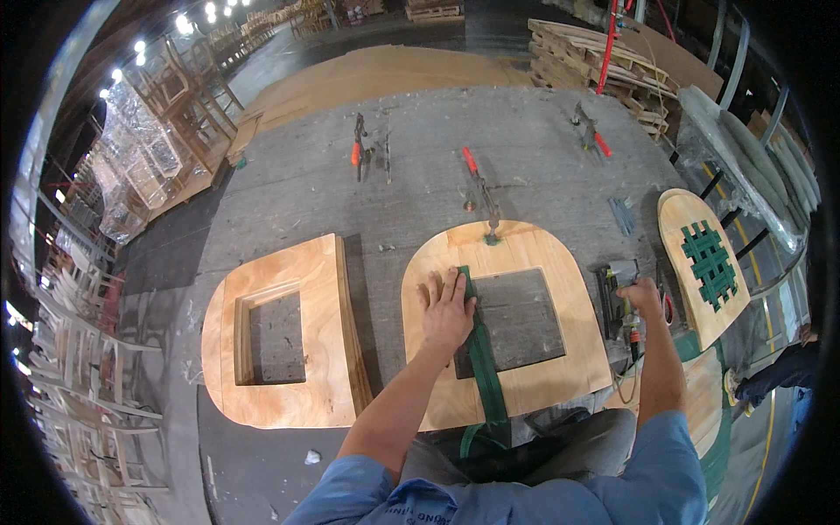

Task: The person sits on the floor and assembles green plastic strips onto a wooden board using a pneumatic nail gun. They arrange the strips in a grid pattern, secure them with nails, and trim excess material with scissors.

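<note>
A rounded plywood seat frame (542,262) with a square opening lies on the grey workbench (420,157), held at its far edge by a clamp (481,197). A green webbing strap (483,359) runs across the opening's left side. My left hand (446,306) lies flat on the strap's far end, pressing it onto the frame. My right hand (643,297) grips a staple gun (619,293) beside the frame's right edge.
A stack of plywood seat frames (324,350) sits to the left. A finished seat with woven green webbing (709,262) leans at the right. Two more clamps (357,144) (593,131) lie farther back. Pallets (604,61) stand beyond, chair frames (175,96) at left.
</note>
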Tool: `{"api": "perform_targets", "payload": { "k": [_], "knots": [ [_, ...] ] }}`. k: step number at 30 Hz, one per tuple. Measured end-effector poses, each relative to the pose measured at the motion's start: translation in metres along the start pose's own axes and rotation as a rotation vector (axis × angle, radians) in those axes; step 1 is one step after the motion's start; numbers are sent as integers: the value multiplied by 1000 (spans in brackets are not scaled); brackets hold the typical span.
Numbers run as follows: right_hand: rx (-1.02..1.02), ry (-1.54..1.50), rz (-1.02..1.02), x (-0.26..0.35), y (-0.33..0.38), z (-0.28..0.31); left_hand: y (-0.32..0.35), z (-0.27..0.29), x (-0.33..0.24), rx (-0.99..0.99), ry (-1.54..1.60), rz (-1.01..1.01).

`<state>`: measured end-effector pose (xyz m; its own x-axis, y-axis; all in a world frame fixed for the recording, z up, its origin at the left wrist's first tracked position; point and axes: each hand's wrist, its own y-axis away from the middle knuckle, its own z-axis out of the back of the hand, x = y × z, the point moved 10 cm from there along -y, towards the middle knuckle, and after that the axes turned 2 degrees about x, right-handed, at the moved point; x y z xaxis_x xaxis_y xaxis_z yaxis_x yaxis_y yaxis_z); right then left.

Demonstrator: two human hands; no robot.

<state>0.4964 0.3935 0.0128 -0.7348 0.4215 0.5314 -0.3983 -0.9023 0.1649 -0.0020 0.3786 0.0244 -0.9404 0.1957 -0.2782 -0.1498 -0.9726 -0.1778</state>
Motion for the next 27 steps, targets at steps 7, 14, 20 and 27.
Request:
{"api": "perform_targets", "payload": {
  "k": [7,14,20,27],
  "knots": [
    [115,-824,-2,66,64,25,1,1,2,-38,46,-6],
    [479,-919,-132,209,140,-64,2,1,6,-86,117,-7],
    [580,-821,36,308,148,-157,3,3,8,-84,154,-3],
    [523,-630,-9,321,139,-185,2,-1,12,-7,127,26]
  ]
}}
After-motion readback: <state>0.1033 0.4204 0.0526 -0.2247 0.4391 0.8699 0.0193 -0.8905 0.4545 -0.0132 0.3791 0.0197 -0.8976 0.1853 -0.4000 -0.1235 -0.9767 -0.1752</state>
